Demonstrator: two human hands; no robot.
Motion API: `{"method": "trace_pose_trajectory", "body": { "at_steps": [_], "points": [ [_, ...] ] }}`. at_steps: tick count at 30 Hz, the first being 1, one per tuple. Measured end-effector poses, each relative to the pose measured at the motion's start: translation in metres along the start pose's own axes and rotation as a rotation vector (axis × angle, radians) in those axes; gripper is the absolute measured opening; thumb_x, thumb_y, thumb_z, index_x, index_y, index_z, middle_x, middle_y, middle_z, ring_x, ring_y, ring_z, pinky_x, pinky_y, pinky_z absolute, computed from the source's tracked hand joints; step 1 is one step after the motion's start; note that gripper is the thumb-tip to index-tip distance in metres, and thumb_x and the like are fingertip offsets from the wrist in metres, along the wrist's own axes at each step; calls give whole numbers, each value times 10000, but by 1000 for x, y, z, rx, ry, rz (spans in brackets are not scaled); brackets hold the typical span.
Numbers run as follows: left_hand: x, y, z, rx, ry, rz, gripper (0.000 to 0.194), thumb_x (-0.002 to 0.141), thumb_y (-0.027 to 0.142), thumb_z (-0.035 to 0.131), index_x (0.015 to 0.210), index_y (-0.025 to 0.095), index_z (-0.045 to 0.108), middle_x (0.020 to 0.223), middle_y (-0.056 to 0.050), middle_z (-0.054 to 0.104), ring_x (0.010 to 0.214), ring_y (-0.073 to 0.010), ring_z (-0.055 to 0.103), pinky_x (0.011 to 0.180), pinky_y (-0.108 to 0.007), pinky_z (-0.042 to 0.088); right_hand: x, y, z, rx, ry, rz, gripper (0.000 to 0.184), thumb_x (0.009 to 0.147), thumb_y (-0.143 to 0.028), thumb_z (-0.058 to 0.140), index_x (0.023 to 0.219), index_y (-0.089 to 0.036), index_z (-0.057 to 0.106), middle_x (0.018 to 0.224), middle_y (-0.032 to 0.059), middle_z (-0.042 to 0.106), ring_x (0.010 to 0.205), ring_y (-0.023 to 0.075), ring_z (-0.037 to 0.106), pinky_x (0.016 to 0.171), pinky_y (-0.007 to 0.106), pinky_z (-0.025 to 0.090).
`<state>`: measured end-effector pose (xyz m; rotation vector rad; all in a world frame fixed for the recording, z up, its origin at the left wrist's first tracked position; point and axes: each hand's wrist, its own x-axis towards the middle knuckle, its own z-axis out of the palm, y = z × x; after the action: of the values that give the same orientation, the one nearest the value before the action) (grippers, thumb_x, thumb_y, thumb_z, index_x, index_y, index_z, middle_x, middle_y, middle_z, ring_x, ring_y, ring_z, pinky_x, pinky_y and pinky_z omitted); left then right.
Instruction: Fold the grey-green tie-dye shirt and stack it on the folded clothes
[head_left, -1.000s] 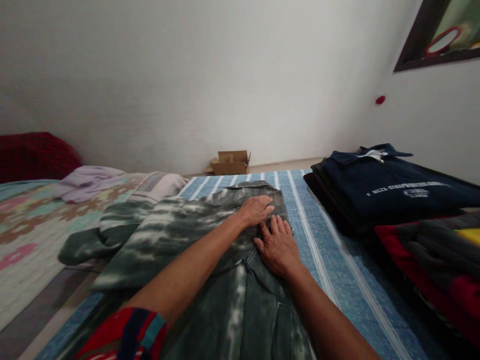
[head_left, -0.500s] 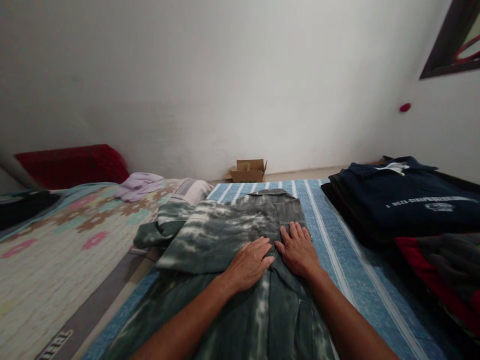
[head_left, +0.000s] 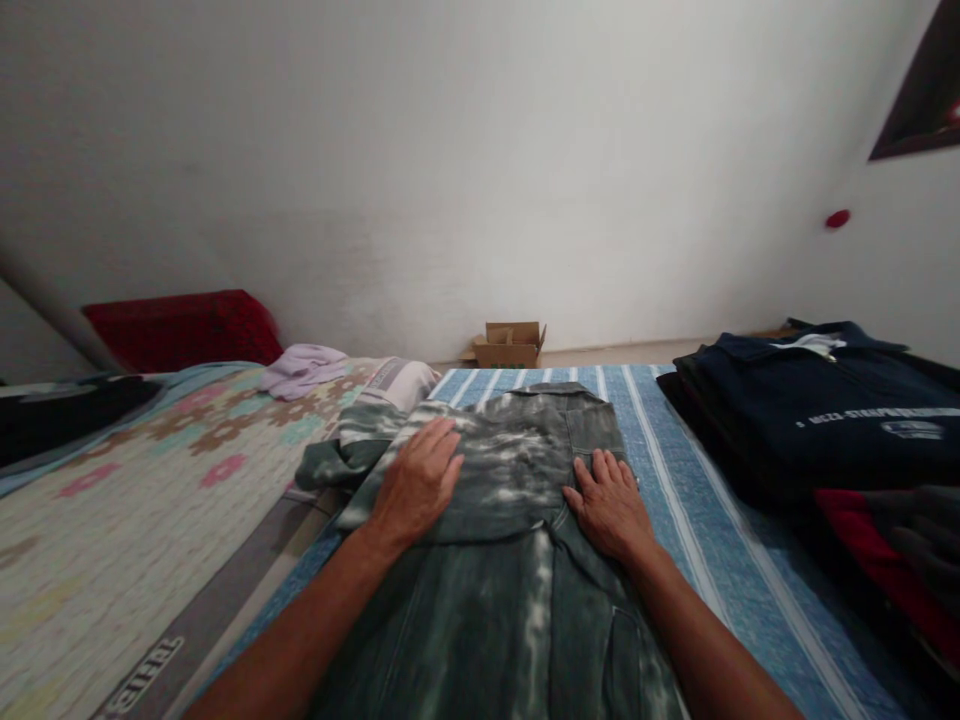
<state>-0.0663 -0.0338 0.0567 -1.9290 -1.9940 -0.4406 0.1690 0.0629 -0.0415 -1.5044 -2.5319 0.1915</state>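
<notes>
A grey-green tie-dye jacket (head_left: 480, 600) lies spread on a blue striped sheet, its collar at the far end. One sleeve is folded across the upper part, and more of the bunched fabric sticks out to the left. My left hand (head_left: 421, 480) rests over the left part of the folded sleeve, fingers stretched out and holding nothing. Flat on the right side of the jacket, near the chest seam, lies my right hand (head_left: 609, 500) with its fingers apart.
Folded dark clothes (head_left: 832, 410) are stacked on the right, beside a red and grey garment (head_left: 877, 560). On the left spreads a flowered quilt (head_left: 180, 540) with a lilac cloth (head_left: 304, 370). A cardboard box (head_left: 510, 345) stands by the wall.
My left hand has slid left across the folded sleeve, away from my right hand. The right hand stays in about the same place on the jacket. The view has turned slightly left.
</notes>
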Motion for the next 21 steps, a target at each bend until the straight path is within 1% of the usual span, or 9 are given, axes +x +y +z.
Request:
{"method": "trace_pose_trajectory", "body": {
  "at_steps": [2,3,5,8,10,11,14,18,21],
  "points": [
    [-1,-3,-15,152,13,-98,328,841,218,455,1157,185,538,1315,-126,519,1282,-267,398,1054,-450,336,0,0,1,-3,6,-4,589,938,-492,283,1415,-157,367,1482,192,277,1384,316,169,1085,423,85],
    [-1,-4,-21,222,-6,-159,332,836,227,467,1157,161,527,1286,-148,533,1254,-285,425,1029,-444,358,0,0,1,-5,9,-5,589,938,-491,283,1413,-155,370,1480,195,280,1384,317,170,1085,424,86],
    [-1,-4,-28,319,-85,-273,335,839,262,470,1140,121,511,1192,-174,579,1152,-304,510,942,-417,424,0,1,2,-7,7,-6,591,938,-493,280,1414,-153,370,1479,197,279,1383,319,171,1085,426,86],
    [0,-7,-31,341,-250,-400,347,866,318,426,1132,107,491,1048,-169,640,986,-308,611,778,-383,486,1,1,3,-9,3,-5,597,936,-500,280,1417,-156,363,1481,192,277,1385,318,165,1084,432,87],
    [0,-12,-29,318,-335,-463,340,872,328,400,1110,111,506,981,-172,665,914,-316,641,715,-377,488,2,1,3,-7,2,-2,597,935,-499,282,1417,-158,362,1482,188,278,1385,317,162,1084,433,88],
    [1,-16,-29,303,-358,-483,324,867,326,398,1079,116,526,960,-175,672,900,-321,646,701,-376,485,2,1,3,-6,1,0,594,935,-497,282,1417,-158,362,1483,187,277,1386,315,162,1084,433,87],
    [1,-26,-34,250,-334,-481,274,846,326,408,966,145,574,950,-173,677,909,-326,642,690,-362,475,2,1,3,-3,-7,3,588,937,-494,283,1417,-163,362,1486,188,271,1387,312,161,1083,434,85],
    [3,-32,-50,222,-257,-485,226,815,358,441,877,190,578,891,-113,681,884,-298,640,700,-337,470,0,1,1,-5,-12,2,587,940,-494,284,1418,-162,360,1488,194,261,1389,310,156,1082,434,84],
    [5,-39,-55,195,-251,-515,214,779,344,471,841,179,592,895,-110,679,882,-281,635,709,-325,467,-1,0,0,-2,-8,2,586,941,-488,285,1416,-154,364,1485,200,264,1387,314,161,1083,430,84]
  ]
}}
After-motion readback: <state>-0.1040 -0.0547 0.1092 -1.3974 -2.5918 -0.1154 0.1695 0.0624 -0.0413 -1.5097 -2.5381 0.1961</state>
